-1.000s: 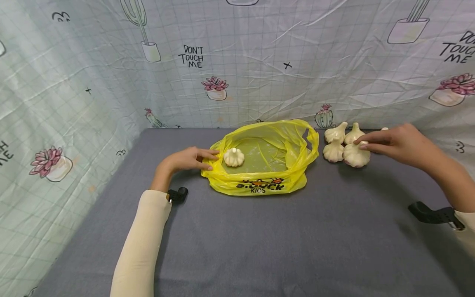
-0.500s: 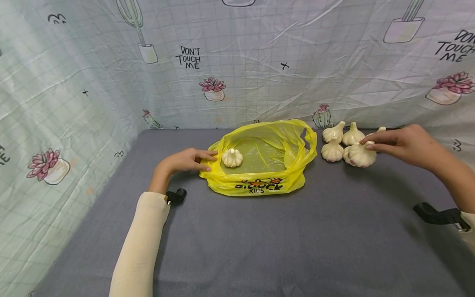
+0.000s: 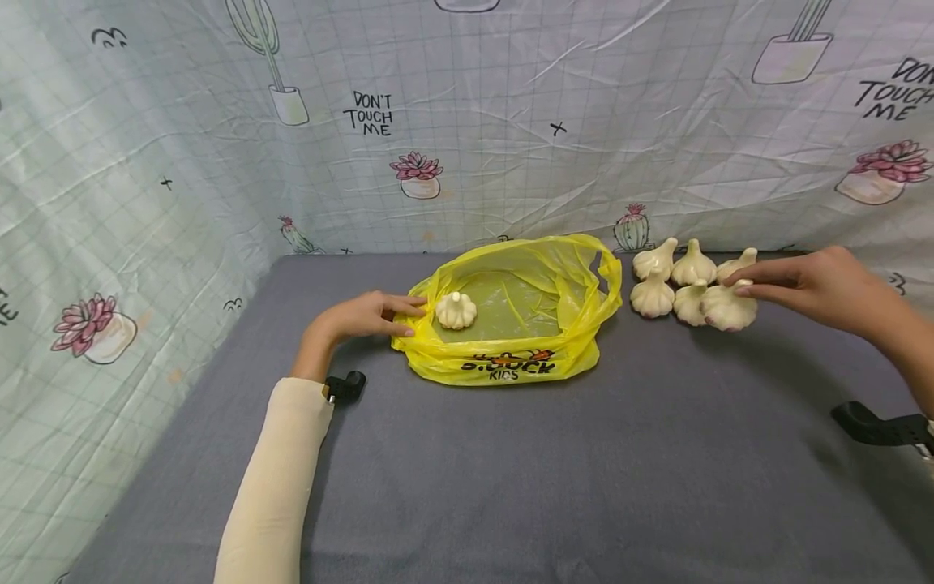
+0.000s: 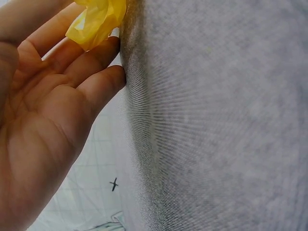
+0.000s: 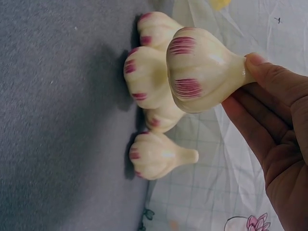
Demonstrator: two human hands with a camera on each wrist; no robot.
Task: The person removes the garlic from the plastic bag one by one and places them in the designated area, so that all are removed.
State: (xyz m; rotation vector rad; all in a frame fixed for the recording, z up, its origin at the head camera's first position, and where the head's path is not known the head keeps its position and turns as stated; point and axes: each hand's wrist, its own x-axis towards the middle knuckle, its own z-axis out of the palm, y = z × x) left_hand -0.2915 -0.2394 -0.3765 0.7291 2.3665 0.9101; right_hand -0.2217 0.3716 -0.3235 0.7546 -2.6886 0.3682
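Observation:
My right hand pinches a garlic bulb by its neck, with thumb and fingertips. In the right wrist view the bulb, cream with purple streaks, hangs above the table. Several more garlic bulbs stand close together beside and behind it. At the middle of the table a yellow plastic bag lies with its mouth wide. One garlic bulb sits inside, near its left side. My left hand holds the bag's left edge between thumb and fingers; a yellow fold shows there in the left wrist view.
A grey cloth covers the table. Behind and to the left hangs a pale curtain printed with cacti and lettering. The bag's handle loop stands up on the right, close to the garlic group.
The right hand has moved to the right with its garlic bulb, uncovering another bulb behind it. The left hand and the bag hold their place, apart from a slight shift of the view.

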